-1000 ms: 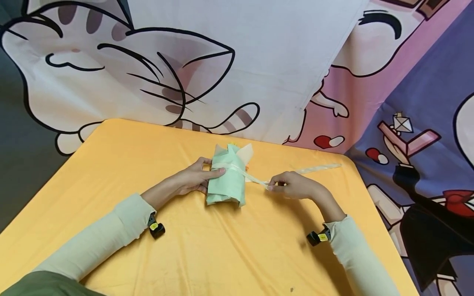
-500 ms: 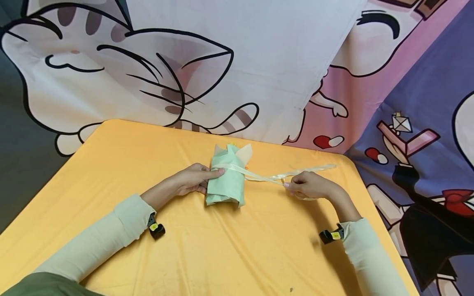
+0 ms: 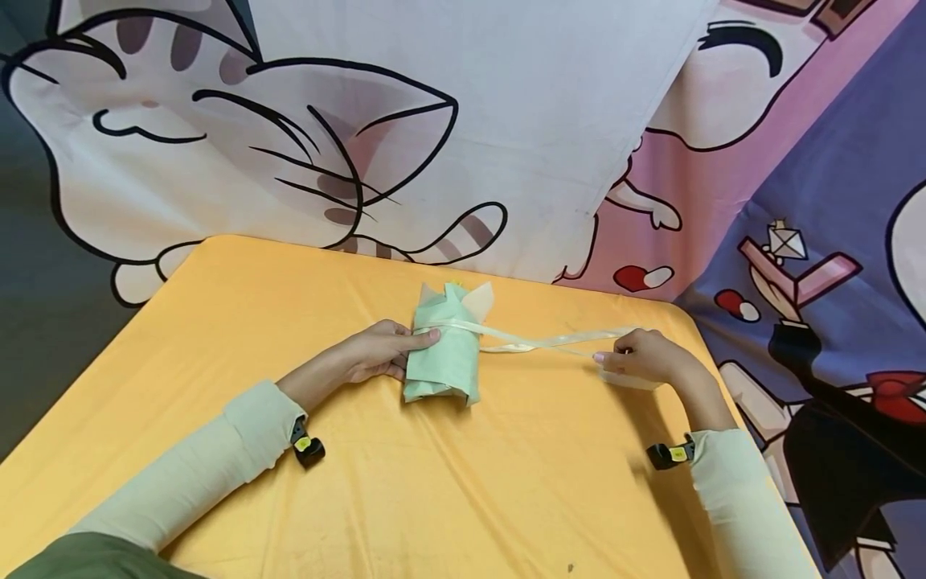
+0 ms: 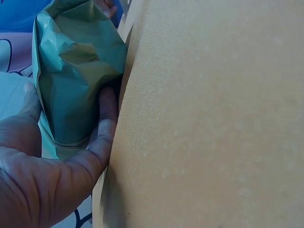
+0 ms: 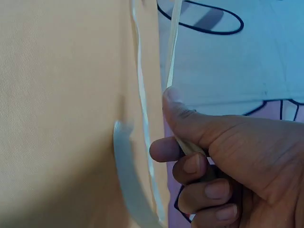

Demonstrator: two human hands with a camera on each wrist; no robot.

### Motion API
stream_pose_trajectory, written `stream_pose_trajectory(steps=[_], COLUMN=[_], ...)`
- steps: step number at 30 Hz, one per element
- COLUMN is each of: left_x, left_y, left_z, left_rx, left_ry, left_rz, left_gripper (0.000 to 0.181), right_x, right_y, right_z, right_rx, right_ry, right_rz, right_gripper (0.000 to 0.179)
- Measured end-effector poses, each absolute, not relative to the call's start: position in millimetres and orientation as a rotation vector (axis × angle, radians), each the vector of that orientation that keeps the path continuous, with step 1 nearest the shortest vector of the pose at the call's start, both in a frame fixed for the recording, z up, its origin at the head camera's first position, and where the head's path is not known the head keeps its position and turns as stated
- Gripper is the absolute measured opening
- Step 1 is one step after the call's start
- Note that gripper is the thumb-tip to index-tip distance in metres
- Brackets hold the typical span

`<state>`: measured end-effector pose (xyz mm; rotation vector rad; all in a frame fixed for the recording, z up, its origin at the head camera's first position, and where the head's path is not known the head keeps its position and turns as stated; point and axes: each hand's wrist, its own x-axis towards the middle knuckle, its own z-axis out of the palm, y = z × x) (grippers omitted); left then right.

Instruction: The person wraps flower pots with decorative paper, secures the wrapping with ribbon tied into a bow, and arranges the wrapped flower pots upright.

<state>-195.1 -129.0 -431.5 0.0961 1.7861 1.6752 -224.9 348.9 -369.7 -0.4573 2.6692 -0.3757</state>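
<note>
A bundle wrapped in mint-green paper (image 3: 448,366) lies on the yellow-covered table, pale paper tips poking out at its far end. Around its upper part runs a cream ribbon (image 3: 499,332). My left hand (image 3: 372,351) grips the bundle from the left, thumb on top and fingers at its side and underneath, as the left wrist view shows by the green paper (image 4: 71,95). Off to the right, my right hand (image 3: 647,358) pinches one ribbon end between thumb and forefinger, the ribbon (image 5: 173,47) stretched toward the bundle. A loose ribbon tail (image 5: 126,175) dangles below that hand.
A second ribbon length (image 3: 560,341) trails over the yellow tablecloth (image 3: 463,482) from the bundle to behind my right hand. Cartoon-printed fabric (image 3: 535,145) hangs along the table's far and right edges.
My right hand has moved to the right, drawing the ribbon out longer from the bundle. My left hand keeps its hold, and the bundle has stayed in place.
</note>
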Motion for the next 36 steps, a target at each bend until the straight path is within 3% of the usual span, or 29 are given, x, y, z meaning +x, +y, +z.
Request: stream_pose_trajectory(steps=[11, 18, 24, 28, 32, 36], left_x=[-196, -197, -198, -196, -194, -191], left_y=[-127, -129, -129, -130, -129, -126], left_z=[-432, -435, -434, -432, -429, -427], left_rx=[0.095, 0.116, 0.113, 0.114, 0.082, 0.055], left_ry=[1.789, 1.786, 1.792, 1.806, 1.804, 1.797], left_rz=[1.678, 1.678, 1.656, 1.643, 1.653, 1.664], left_gripper=[0.059, 0.056, 0.056, 0.06, 0.059, 0.059], right_x=[-224, -219, -198, -182, -169, -162], right_y=[373, 367, 311, 245, 191, 165], right_z=[-335, -354, -379, -380, -380, -383], right_rx=[-0.401, -0.445, -0.599, -0.674, -0.743, -0.78], right_ry=[2.792, 2.753, 2.919, 2.801, 2.647, 2.623], right_rz=[-0.378, -0.266, -0.349, -0.776, -0.911, -0.884], right_gripper=[0.06, 0.047, 0.032, 0.061, 0.093, 0.102])
